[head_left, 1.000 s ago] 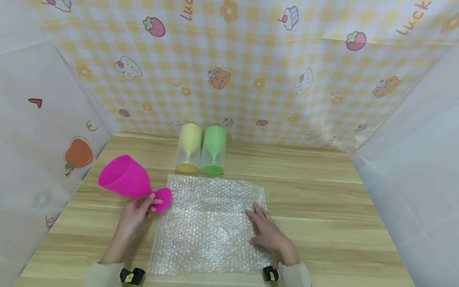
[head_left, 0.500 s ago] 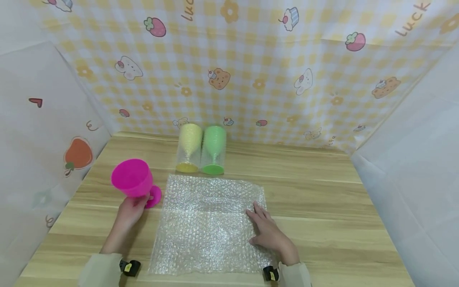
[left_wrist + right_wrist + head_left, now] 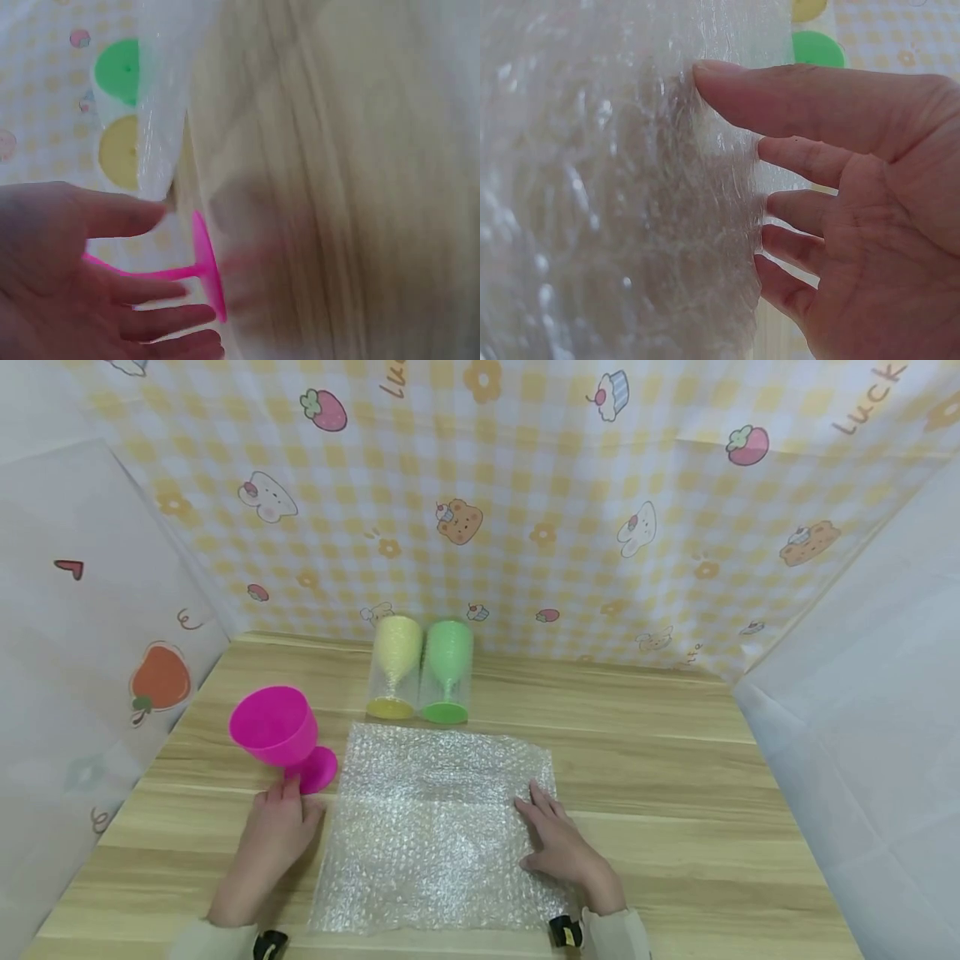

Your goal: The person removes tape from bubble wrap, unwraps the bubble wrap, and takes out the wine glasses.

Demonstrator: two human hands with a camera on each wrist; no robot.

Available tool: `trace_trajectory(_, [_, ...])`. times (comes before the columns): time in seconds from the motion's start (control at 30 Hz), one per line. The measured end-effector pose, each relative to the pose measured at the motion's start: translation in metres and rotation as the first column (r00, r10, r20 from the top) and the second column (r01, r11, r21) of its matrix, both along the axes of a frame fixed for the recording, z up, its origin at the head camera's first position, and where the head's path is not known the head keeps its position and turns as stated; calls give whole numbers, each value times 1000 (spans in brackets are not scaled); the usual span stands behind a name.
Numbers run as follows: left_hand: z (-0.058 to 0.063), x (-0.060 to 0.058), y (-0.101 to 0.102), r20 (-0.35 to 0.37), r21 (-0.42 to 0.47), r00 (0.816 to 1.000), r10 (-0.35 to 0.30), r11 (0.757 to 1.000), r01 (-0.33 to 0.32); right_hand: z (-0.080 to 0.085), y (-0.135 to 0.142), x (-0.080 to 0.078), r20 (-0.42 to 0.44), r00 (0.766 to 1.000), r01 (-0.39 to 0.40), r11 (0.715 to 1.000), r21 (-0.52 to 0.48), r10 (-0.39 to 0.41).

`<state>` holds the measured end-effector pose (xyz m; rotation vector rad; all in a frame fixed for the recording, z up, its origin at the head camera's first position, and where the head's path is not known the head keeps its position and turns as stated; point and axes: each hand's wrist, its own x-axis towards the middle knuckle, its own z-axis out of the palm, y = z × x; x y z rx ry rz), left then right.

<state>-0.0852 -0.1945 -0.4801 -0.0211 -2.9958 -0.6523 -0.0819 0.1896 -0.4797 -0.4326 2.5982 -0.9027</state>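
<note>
A pink plastic goblet (image 3: 276, 727) stands upright on its round foot at the left of the table. Just in front of it is my left hand (image 3: 274, 827), its fingers spread and close to the goblet's stem and foot; the left wrist view shows nothing between thumb and fingers. A sheet of bubble wrap (image 3: 427, 835) lies flat in the middle. My right hand (image 3: 564, 852) rests on the right part of that sheet, fingers extended and fingertips touching it, as the right wrist view also shows.
Behind the bubble wrap, a yellow goblet (image 3: 396, 660) and a green goblet (image 3: 447, 664) stand side by side, each wrapped in clear bubble wrap. The wooden table (image 3: 675, 793) ends at a checkered cloth (image 3: 525, 510) at the back and a white cloth (image 3: 75, 693) on the left.
The pink goblet was tilted in my left hand and has been set upright on the table. My left hand has let go and drawn back slightly. The right hand has not moved.
</note>
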Motion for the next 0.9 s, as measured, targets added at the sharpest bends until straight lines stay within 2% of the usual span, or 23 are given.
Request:
trace_trajectory(0.1, [-1,6,3,61,-88,998,-22,996,27,0,0,0,-1,1000,-2,1000,2,2])
trace_trajectory(0.2, [-2,5,2,80,-117,996,-49,991,58,0,0,0,-2,1000,-1,1000,4,1])
trace_trajectory(0.3, [-1,-1,-2,86,-135,993,-76,987,87,0,0,0,-2,1000,2,1000,5,-2])
trace_trajectory(0.47, [2,-17,-9,147,-148,985,-88,983,110,0,0,0,-6,1000,-1,1000,2,1])
trace_trajectory(0.7, [4,-32,-14,265,-102,963,-41,992,70,-1,0,1,-1,1000,-4,1000,-11,4])
trace_trajectory(0.9, [3,-44,-12,308,-145,951,22,989,25,-2,1,1,-12,1000,1,1000,-12,-1])
